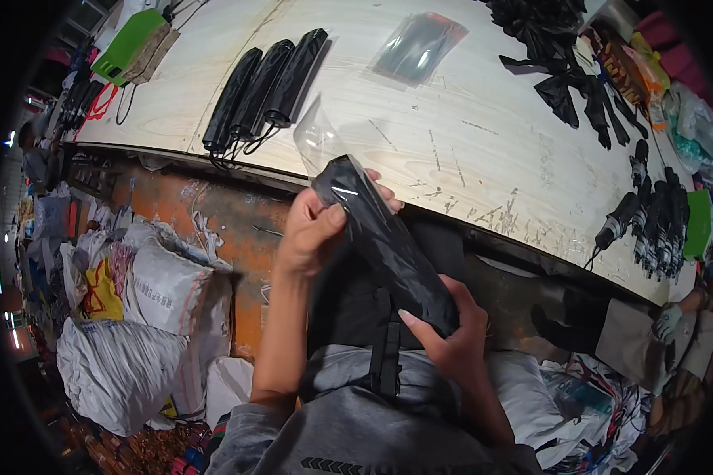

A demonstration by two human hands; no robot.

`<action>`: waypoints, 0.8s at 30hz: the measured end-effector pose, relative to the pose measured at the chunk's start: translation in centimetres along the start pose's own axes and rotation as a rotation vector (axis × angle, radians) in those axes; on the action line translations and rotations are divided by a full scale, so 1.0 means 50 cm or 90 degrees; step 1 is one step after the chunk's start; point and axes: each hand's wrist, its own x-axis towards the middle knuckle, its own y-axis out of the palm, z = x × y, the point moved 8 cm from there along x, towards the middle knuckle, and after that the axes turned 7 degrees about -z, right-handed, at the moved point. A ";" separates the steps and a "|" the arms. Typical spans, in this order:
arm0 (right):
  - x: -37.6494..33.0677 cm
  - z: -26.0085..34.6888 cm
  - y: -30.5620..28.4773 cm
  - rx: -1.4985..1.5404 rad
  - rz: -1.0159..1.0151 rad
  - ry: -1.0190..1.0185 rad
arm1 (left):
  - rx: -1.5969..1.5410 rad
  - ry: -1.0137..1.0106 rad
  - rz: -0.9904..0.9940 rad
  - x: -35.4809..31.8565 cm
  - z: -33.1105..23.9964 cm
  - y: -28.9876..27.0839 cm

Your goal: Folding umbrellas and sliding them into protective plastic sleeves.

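Held slantwise in front of me over my lap is a folded black umbrella (396, 249), with a clear plastic bag (317, 136) around its upper end and its loose flap standing out past it. My left hand (317, 229) is closed around the upper end, thumb on top, with fingertips showing on the far side. At the lower end, my right hand (455, 328) grips the umbrella between thumb and fingers. Three similar black umbrellas (265, 87) lie side by side on the table, their wrist loops toward me. A stack of clear plastic bags (420, 47) lies beyond.
The pale wooden table (372, 150) has its near edge just past my hands. Black fabric sleeves (550, 55) are heaped far right, with folded umbrellas (653, 214) nearer. A green box (131, 47) stands far left. White sacks (158, 301) crowd the floor; a gloved person (665, 324) is at right.
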 end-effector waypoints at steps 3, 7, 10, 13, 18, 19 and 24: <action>0.017 0.024 -0.001 -0.075 -0.058 -0.100 | 0.039 -0.087 0.054 -0.034 0.084 0.048; 0.032 0.043 0.017 -0.099 0.021 -0.106 | -0.085 -0.025 0.007 -0.064 0.083 0.065; 0.027 0.024 0.027 0.031 0.112 -0.043 | -0.182 0.026 -0.092 -0.053 0.052 0.041; 0.003 -0.012 0.059 0.435 0.281 0.177 | -0.315 0.028 -0.221 -0.037 0.038 0.001; 0.062 -0.042 0.065 0.269 0.172 0.062 | -0.153 -0.078 -0.262 -0.101 0.112 0.027; 0.064 -0.046 0.070 0.268 0.169 0.062 | -0.154 -0.081 -0.260 -0.097 0.112 0.028; 0.065 -0.067 0.107 0.125 0.171 0.076 | 0.247 0.079 -0.323 -0.078 0.025 0.018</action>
